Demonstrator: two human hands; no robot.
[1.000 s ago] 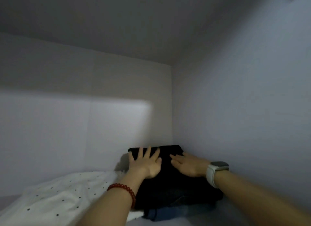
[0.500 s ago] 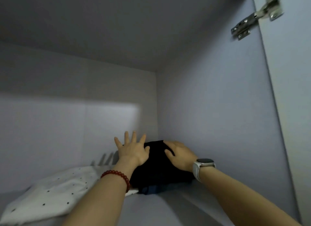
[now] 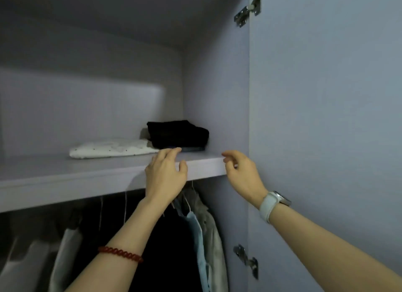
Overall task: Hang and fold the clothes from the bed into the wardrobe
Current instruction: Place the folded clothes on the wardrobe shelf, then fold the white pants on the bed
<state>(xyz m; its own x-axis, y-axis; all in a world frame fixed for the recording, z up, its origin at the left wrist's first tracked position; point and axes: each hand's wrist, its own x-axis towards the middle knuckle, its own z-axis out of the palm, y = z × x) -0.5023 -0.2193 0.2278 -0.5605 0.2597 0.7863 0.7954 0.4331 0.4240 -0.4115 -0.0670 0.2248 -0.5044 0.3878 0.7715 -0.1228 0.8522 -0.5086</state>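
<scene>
Fingers (image 3: 174,152) of both the left hand (image 3: 165,176) and right hand (image 3: 243,172) hang loosely curled, holding nothing, at the front edge of the pale lavender wardrobe shelf (image 3: 87,174), whose back right corner carries the folded black garment (image 3: 177,134) beside a white dotted folded cloth (image 3: 111,149).

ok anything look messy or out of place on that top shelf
Nothing much stands out. The black folded clothes sit stacked in the right back corner of the shelf, atop something blue, with a white dotted garment lying flat beside them. Both the left hand and the right hand are empty near the shelf edge.
</scene>
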